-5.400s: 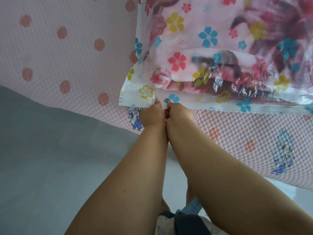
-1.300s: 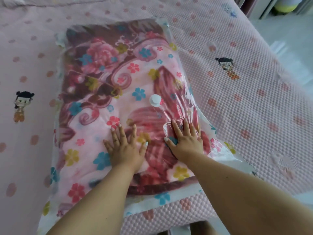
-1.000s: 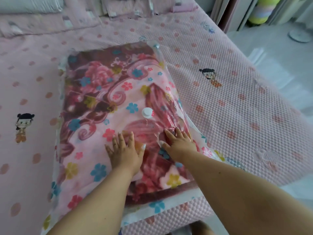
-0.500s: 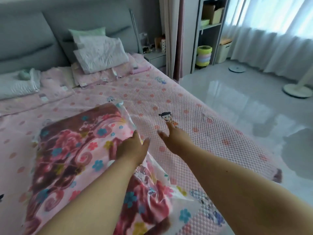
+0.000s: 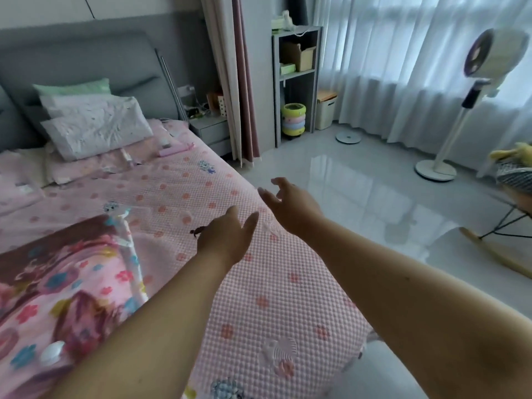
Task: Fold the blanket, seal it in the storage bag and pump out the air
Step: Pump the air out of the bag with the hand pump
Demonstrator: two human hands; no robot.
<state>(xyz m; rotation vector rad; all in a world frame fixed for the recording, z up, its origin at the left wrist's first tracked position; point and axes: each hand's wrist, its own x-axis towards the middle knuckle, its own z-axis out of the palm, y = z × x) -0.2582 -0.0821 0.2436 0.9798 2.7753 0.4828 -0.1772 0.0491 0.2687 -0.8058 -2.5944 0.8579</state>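
the storage bag (image 5: 69,286) lies flat on the bed (image 5: 270,306), filling the view's 8 o'clock corner, with the folded blanket (image 5: 43,283) showing through its clear, flower-printed plastic. its long axis runs from about 7 o'clock up toward 1 o'clock; the far corner, near a cartoon print on the bedspread, points toward 1 o'clock, and the near end runs out of the picture at the bottom left. a white round valve (image 5: 52,352) sits on top of the bag near the 7 o'clock edge.

both hands are off the bag and hold nothing. the left hand (image 5: 226,237) hovers over the pink bedspread at the middle of the view, just at 3 o'clock of the bag's long edge, fingers loosely straight and thumb spread, its back to the camera. the right hand (image 5: 290,204) is a little farther out toward 1 o'clock, above the bed's edge where it meets the shiny floor (image 5: 374,197), fingers relaxed and slightly parted. the two hands are near each other but apart.

at 10 o'clock pillows (image 5: 95,125) lean on the grey headboard (image 5: 86,61). at 12 o'clock stand a curtain (image 5: 239,82) and a grey shelf unit (image 5: 296,70), and at 2 o'clock a standing fan (image 5: 486,59) stands before white sheer curtains (image 5: 403,61). part of a rocking chair (image 5: 506,243) shows at 3 o'clock.
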